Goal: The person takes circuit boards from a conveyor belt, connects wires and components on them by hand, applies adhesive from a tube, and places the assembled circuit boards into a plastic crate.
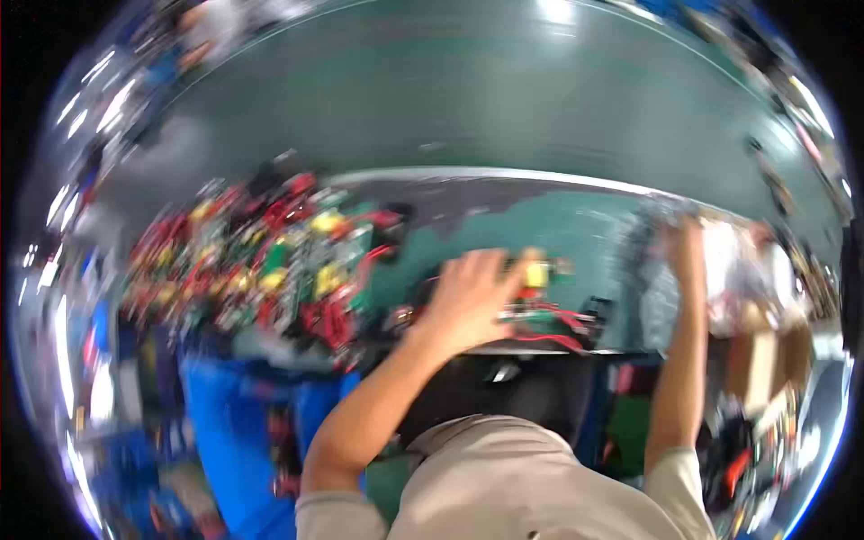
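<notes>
My left hand point(472, 297) is palm down over a green circuit board point(540, 315), its fingers curled over the board's left part and the thumb beside a yellow component point(535, 274). Red wires point(562, 337) trail from the board's right side, and a small black part point(596, 310) lies there. The fingertips are partly hidden. My right hand point(684, 236) reaches far to the right, at a crumpled clear plastic bag point(655, 270). Motion smears its fingers, so I cannot see what they hold.
A heap of circuit boards with red wires point(243, 256) covers the left of the green worktop point(468, 225). A pale metal strip point(495, 173) runs along the back. Blue bins point(238, 441) stand below left; a cardboard box point(760, 364) is at right. Another person point(211, 31) is far left.
</notes>
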Tool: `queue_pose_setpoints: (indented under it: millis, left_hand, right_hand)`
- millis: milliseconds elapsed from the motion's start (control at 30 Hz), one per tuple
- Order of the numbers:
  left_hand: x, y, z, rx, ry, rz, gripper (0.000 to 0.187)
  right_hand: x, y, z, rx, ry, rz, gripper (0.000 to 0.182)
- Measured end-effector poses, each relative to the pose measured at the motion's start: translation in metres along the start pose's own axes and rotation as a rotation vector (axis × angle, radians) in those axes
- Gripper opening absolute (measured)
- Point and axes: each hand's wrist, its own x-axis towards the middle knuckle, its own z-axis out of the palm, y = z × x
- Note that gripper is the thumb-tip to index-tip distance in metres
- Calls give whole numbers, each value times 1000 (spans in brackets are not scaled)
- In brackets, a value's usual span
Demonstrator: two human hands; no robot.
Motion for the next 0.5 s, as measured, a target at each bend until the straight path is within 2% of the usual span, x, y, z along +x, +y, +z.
queue_pose_setpoints:
  millis: [33,67,100,133,233,267,300,367,400,433,500]
  left_hand:
    - [5,12,-16,-32,-201,-108,99]
    - [-1,21,-24,-69,-186,-155,101]
    - [-23,24,-10,20,114,-45,108]
    - [-34,34,-17,6,146,-112,114]
    - [-80,60,-58,18,356,-217,128]
    - [-93,75,-89,7,363,-283,132]
    - [-120,80,-113,50,439,-317,130]
    - [-178,83,-162,124,379,-531,123]
    - [-215,88,-182,247,494,-540,117]
    - [-244,91,-201,290,481,-630,114]
    - [-306,86,-228,445,515,-650,116]
  right_hand:
    - [2,8,7,19,59,-47,37]
    - [-5,11,13,64,194,-141,37]
    - [-9,4,20,133,296,-240,37]
    - [-12,-6,29,217,346,-313,38]
    - [-22,-39,63,401,286,-433,34]
    - [-23,-51,63,384,259,-453,35]
    - [-28,-62,67,348,241,-474,35]
    - [-19,-65,88,375,235,-541,35]
    - [-14,-63,98,372,232,-567,35]
    - [-13,-64,104,366,235,-584,35]
    - [-26,-78,104,333,200,-581,35]
